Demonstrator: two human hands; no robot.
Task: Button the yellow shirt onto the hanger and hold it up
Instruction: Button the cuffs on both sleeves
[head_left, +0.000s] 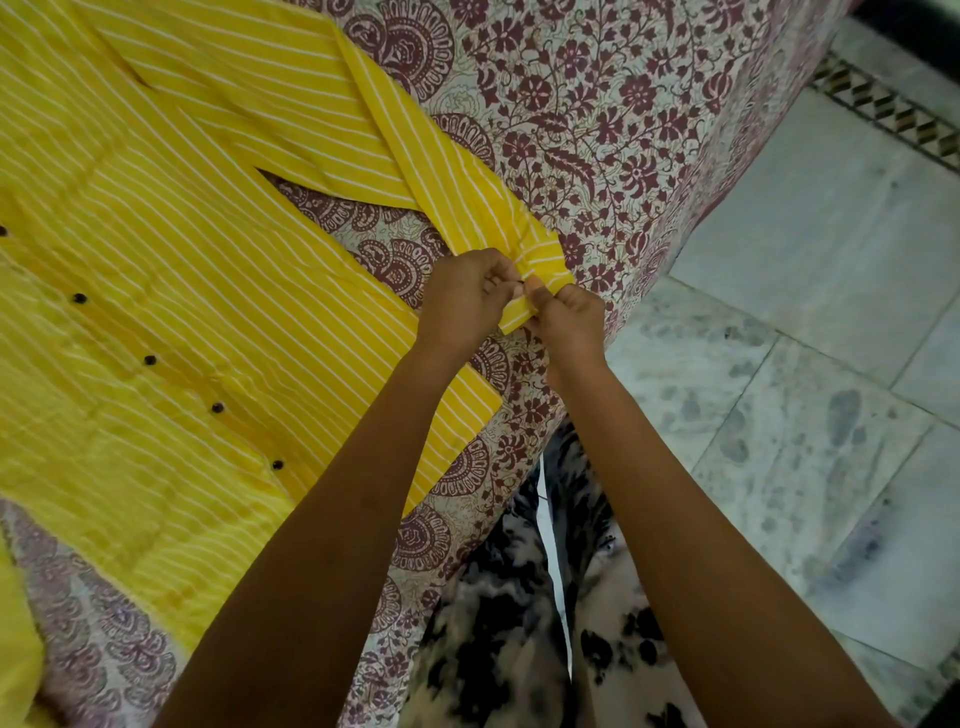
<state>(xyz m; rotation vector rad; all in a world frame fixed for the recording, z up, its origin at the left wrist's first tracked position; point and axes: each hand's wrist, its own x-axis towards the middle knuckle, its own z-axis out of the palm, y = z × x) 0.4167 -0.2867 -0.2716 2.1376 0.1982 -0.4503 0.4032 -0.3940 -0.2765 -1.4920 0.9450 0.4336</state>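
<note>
The yellow shirt (171, 291) with thin white stripes lies flat on a bed, its front placket closed by a row of dark buttons (150, 359). One long sleeve (426, 156) runs toward the bed's edge. My left hand (462, 299) and my right hand (569, 317) both pinch the sleeve cuff (540, 257) between fingertips, close together, with a small dark button just showing between them. No hanger is in view.
The bed is covered by a maroon floral printed sheet (623, 104). A pale marble tiled floor (810, 312) lies to the right. My patterned black and cream trousers (519, 597) stand against the bed edge.
</note>
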